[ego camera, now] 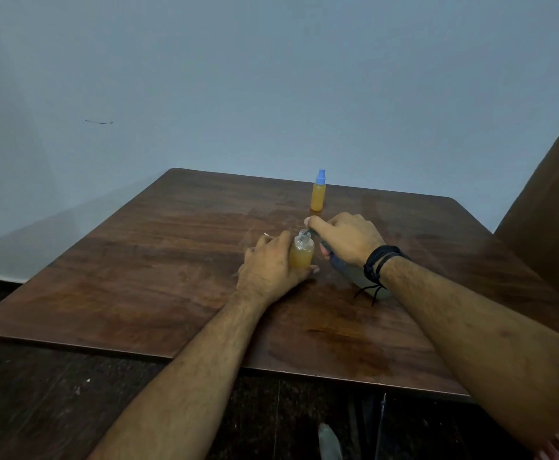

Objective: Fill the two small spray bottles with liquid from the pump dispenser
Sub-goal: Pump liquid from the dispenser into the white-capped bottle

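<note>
An uncapped small spray bottle [301, 254] with orange liquid stands upright on the wooden table [158, 260]; my left hand [271, 267] is wrapped around it from the left. My right hand [344, 237] presses on the top of the pump dispenser [357, 277], whose pale body is mostly hidden under the hand and wrist. The dispenser's spout reaches to the open bottle's neck. A second small spray bottle [317, 191], filled with orange liquid and closed with a blue cap, stands farther back on the table.
A blue-grey wall lies behind the table. A dark brown panel [550, 214] rises at the right. The table's front edge [271, 368] is near me, with dark floor below it.
</note>
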